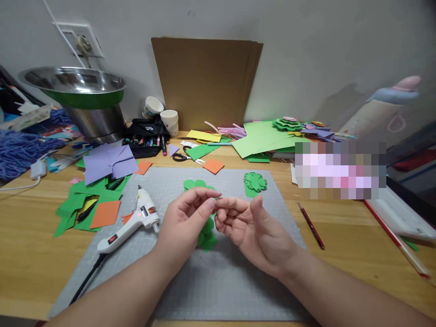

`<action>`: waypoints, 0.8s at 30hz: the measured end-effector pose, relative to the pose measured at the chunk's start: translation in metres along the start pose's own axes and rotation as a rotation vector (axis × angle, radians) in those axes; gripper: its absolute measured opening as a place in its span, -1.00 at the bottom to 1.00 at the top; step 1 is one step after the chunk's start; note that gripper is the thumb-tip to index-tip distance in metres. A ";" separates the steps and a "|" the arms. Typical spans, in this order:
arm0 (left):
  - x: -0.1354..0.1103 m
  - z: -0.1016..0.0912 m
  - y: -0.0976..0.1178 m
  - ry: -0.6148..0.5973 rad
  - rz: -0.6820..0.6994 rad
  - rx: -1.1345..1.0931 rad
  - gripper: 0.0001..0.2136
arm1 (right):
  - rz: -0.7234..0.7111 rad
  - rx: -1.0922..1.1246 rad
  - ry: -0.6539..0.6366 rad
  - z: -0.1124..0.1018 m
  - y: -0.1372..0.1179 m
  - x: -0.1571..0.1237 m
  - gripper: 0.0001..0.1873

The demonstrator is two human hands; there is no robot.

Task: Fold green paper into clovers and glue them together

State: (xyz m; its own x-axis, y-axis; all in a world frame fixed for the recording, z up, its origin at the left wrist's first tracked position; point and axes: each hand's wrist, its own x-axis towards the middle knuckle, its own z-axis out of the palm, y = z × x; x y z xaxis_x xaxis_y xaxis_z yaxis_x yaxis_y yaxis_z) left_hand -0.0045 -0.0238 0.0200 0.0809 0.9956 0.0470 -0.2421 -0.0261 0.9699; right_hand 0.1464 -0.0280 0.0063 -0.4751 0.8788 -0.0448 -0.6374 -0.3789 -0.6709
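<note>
My left hand [187,222] is closed in a pinch over the middle of the grey cutting mat [238,290]. Whatever lies between its thumb and forefinger is too small to make out. My right hand [254,227] is turned palm up, its thumb raised and apart and the forefinger meeting the left fingertips. Its other fingers curl loosely, with nothing visible in them. Beneath the hands lie green paper petal shapes [207,240], partly hidden. A layered green paper flower [255,181] rests at the mat's far right. Left of my left hand is a white hot glue gun [131,227].
Purple paper [112,163], green scraps [75,200] and an orange square [105,214] lie to the left. Scissors [182,157] and a black pencil case [146,136] are behind the mat. A pencil [311,226] lies at right. Cardboard [207,81] leans on the wall.
</note>
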 end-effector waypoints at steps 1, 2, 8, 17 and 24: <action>0.000 0.000 0.000 0.015 0.009 -0.002 -0.92 | 0.008 0.019 0.001 0.000 -0.001 0.000 -0.40; 0.001 0.000 0.000 0.027 0.011 -0.001 -0.92 | 0.014 0.030 -0.003 0.001 -0.001 0.000 -0.40; 0.006 -0.003 0.001 -0.010 -0.127 -0.138 -0.86 | -0.087 -0.151 -0.051 -0.002 -0.001 -0.002 -0.45; -0.003 -0.010 0.008 0.094 0.540 0.374 -0.89 | 0.083 0.036 -0.129 -0.003 -0.010 -0.001 -0.19; -0.029 0.008 -0.005 -0.477 0.976 0.851 -0.87 | 0.071 0.115 -0.192 -0.001 -0.022 -0.001 -0.19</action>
State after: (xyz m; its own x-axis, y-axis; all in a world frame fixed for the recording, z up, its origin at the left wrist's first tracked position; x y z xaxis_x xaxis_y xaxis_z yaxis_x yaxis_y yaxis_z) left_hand 0.0017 -0.0533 0.0152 0.5842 0.4197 0.6946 0.2545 -0.9075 0.3343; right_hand 0.1620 -0.0206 0.0205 -0.6211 0.7814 0.0601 -0.6578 -0.4780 -0.5820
